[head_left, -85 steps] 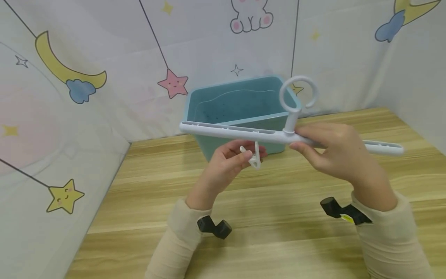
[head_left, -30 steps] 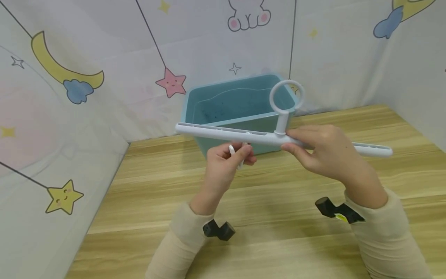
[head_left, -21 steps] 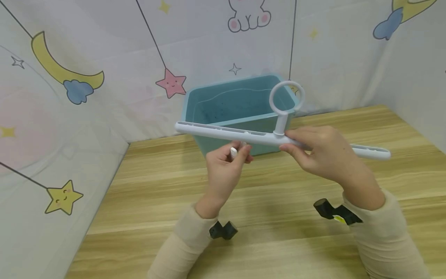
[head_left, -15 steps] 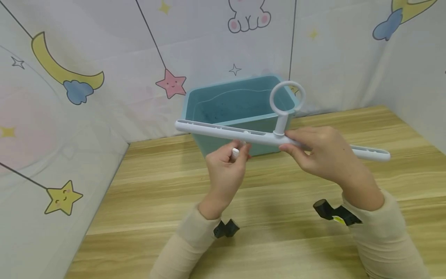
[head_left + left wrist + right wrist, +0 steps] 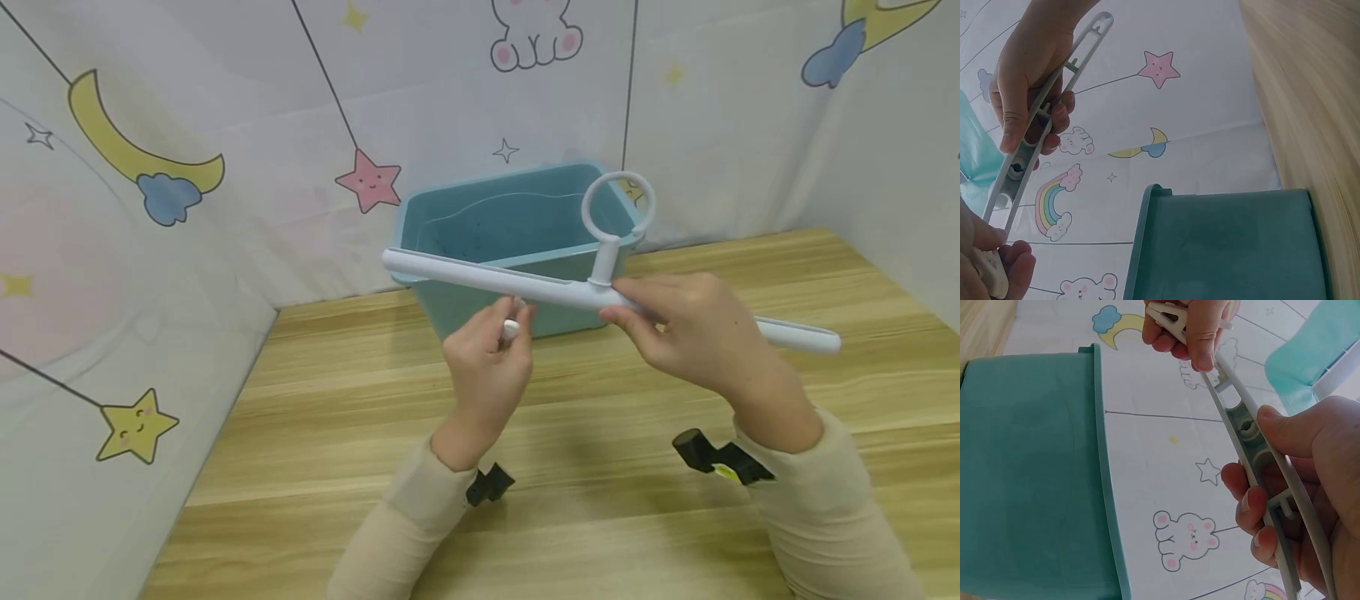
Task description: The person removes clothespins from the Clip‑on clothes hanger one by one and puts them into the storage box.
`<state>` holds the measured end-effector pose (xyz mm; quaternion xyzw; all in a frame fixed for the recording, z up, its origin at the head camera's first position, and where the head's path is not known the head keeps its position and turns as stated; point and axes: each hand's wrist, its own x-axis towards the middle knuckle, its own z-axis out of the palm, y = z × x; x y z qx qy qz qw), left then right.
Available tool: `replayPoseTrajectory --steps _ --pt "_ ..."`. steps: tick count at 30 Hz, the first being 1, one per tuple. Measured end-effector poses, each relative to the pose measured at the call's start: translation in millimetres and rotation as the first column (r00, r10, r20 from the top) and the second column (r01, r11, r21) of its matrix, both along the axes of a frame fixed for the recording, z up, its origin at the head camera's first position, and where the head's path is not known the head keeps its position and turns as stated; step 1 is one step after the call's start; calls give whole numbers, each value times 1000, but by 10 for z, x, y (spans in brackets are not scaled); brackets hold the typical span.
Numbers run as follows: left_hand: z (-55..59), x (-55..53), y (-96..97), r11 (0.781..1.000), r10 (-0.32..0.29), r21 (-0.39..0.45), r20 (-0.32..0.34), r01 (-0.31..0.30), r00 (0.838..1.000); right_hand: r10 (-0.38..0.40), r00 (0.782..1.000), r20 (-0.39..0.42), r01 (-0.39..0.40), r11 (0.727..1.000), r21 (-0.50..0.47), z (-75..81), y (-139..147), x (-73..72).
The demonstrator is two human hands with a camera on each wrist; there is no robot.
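Note:
My right hand (image 5: 693,333) grips a white clip hanger (image 5: 480,277) just right of its ring hook (image 5: 604,262), thumb in front. The bar slopes slightly, left end higher, above the table. Below its left half, my left hand (image 5: 487,362) pinches a small white clip (image 5: 511,328), mostly hidden by the fingers in the head view. The right wrist view shows the clip (image 5: 1169,317) with its legs sticking out of the left fingers, whose tips are right at the bar. From below, the hollow bar (image 5: 1017,167) shows short cross pegs inside.
Behind the bar stands a blue-green plastic bin (image 5: 435,302) on the wood-grain table (image 5: 315,417), against a cloth backdrop (image 5: 450,100) printed with stars and moons. The bin's wall (image 5: 1029,475) lies close beside both hands in the wrist views.
The left hand has moved up against the bar and turned, so the clip, plainly visible before, is mostly covered. The hanger shifted left, and its left end has tipped up.

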<state>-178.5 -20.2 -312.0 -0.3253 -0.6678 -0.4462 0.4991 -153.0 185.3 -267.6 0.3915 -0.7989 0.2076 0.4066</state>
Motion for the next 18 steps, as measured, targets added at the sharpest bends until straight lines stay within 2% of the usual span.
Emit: replayPoseTrajectory --steps 7,12,18 --pt "33 12 -11 998 -66 27 65 65 996 -20 1000 -12 20 1000 -8 -7 -5 -4" --pt "52 17 -19 992 -119 45 105 115 987 -33 999 -23 33 999 -14 -5 0 0" --pt "69 1 -53 987 -156 72 149 147 976 -27 998 -49 25 999 -41 -1 19 -16"
